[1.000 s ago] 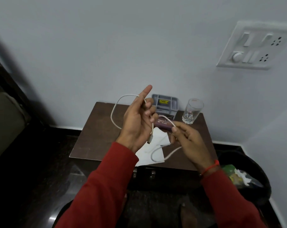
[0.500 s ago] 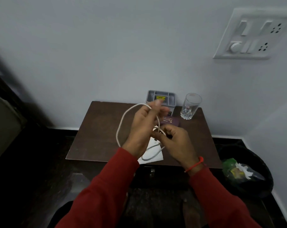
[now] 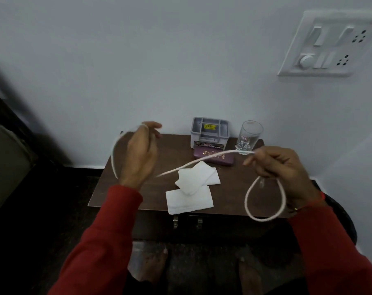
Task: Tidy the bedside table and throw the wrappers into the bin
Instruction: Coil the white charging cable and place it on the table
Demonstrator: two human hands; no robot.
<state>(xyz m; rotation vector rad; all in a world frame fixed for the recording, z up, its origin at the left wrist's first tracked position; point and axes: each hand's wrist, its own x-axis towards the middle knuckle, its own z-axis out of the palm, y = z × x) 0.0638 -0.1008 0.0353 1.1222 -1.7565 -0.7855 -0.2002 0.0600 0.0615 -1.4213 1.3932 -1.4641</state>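
A white cable stretches above the brown bedside table between both hands. My left hand grips one end, and the cable curves around its back. My right hand pinches the other part, with a loop hanging below it. Two white tissues lie on the table under the cable. Behind them sit a purple box, a grey plastic organiser and an empty glass. The black bin shows only as a dark rim behind my right wrist.
A white switch and socket plate is on the wall at upper right. A dark bed edge stands to the left. The floor below is dark and my bare feet show near the table's front.
My hands have pulled apart, left hand to the left and right hand to the right, drawing the cable out straight between them. The tissues, hidden before, now show.
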